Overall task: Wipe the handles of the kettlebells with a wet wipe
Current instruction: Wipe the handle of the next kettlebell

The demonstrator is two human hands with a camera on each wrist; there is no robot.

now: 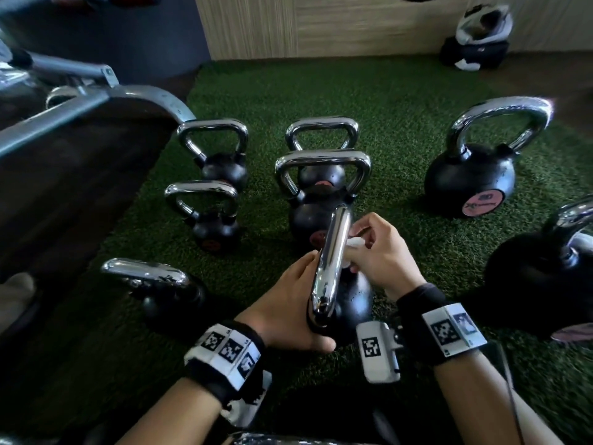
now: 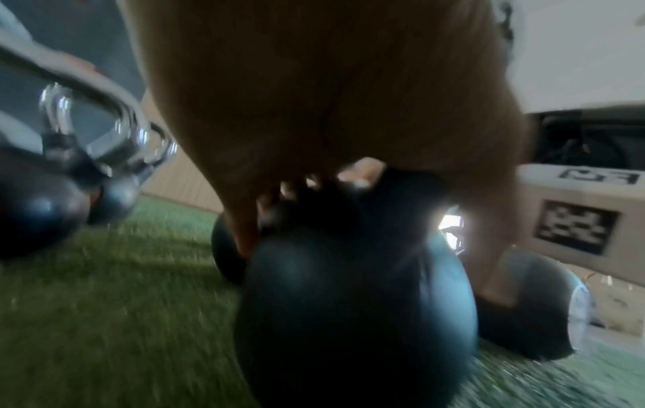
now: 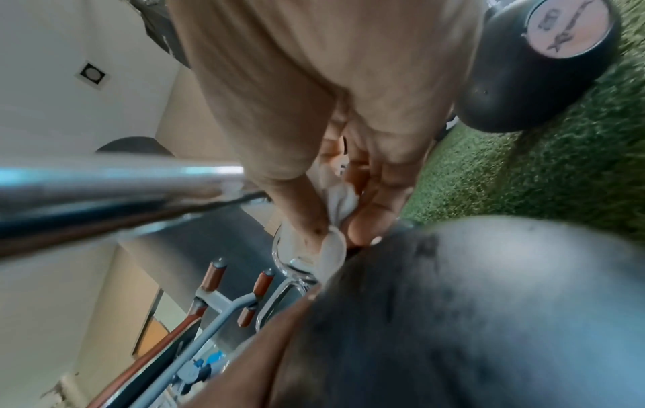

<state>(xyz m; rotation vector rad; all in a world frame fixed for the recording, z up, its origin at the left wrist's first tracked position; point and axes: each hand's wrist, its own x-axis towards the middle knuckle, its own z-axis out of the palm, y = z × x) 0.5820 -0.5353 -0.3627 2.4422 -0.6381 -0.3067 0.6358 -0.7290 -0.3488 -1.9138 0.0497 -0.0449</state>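
R grip (image 1: 382, 255) pinches wet wipe (image 1: 356, 242) at handle (image 1: 332, 252); L grip (image 1: 282, 306) holds kettlebell (image 1: 353, 300).

From my head the scene is dim, darkest at the lower left, and the edges bow outward. Sharp glare streaks the chrome handle (image 1: 332, 261). My left wrist view is shadowed and smeared, the turf (image 2: 104, 317) streaked with blur. My right wrist view is brighter, the near kettlebell body (image 3: 471, 317) out of focus.
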